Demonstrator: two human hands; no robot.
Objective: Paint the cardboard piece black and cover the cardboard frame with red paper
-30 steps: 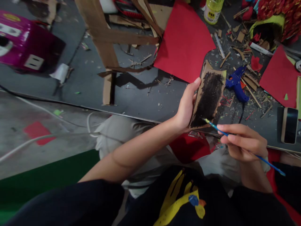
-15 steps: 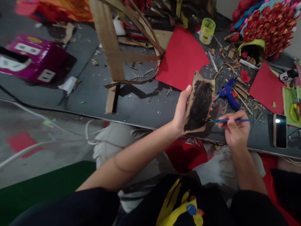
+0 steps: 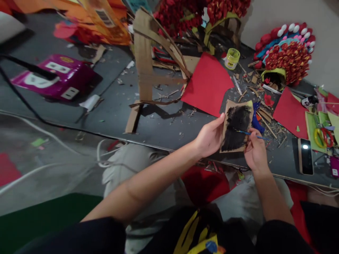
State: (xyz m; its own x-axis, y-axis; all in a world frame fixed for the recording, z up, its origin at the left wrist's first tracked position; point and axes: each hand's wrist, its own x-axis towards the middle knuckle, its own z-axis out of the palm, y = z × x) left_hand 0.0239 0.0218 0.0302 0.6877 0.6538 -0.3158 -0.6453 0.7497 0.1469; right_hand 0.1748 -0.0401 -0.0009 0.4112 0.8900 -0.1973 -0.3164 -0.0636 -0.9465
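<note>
The left hand (image 3: 210,135) holds a piece of cardboard (image 3: 236,126) by its left edge. The fingers are curled around the back and the thumb rests at the top corner. The cardboard is longer than it is wide. Its long side runs up and away from the person, and it leans a little to the right at the top. Most of its front is painted black, and it faces up at the camera. It is held in the air just above the near edge of the dark surface (image 3: 159,123).

The right hand (image 3: 254,152) is closed around a thin blue paintbrush (image 3: 250,133). The brush lies almost flat, pointing left. Its tip touches the black paint near the middle of the cardboard.

A blue glue gun (image 3: 256,119) peeks out just behind the cardboard. A red paper sheet (image 3: 208,84) lies on the surface near it. A phone (image 3: 305,155) lies to the right.
</note>
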